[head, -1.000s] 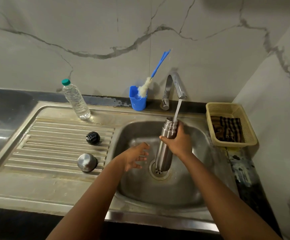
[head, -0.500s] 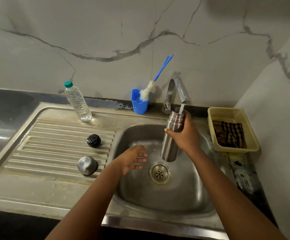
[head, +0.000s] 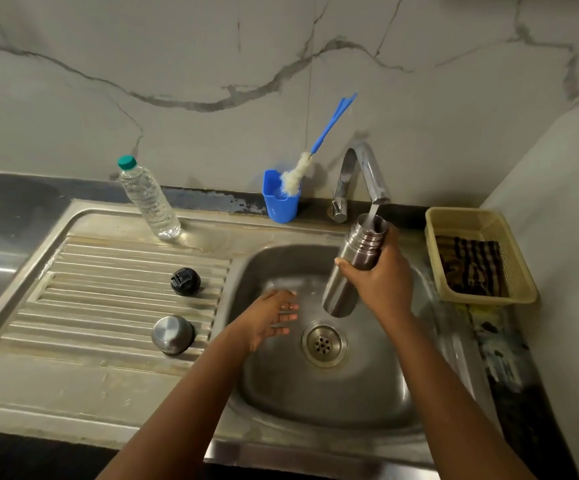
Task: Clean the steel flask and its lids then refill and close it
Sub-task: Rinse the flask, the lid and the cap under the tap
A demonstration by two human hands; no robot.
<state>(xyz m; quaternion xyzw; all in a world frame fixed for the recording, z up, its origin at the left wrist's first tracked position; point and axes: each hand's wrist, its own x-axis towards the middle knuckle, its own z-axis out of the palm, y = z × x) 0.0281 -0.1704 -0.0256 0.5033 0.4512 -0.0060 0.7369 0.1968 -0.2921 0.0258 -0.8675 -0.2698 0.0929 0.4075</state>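
Over the sink basin, the right hand grasps the steel flask around its middle, mouth raised just under the tap, catching the water stream. The left hand hovers released, fingers loose, beside the flask's base. The black inner lid and steel cap sit on the drainboard. The flask's inside is hidden.

My right hand gripping the cylindrical steel flask tilted under the curved chrome tap, water running into its mouth, my left hand spread, empty, over the steel sink basin, round black inner lid and domed steel cap on the ribbed drainboard
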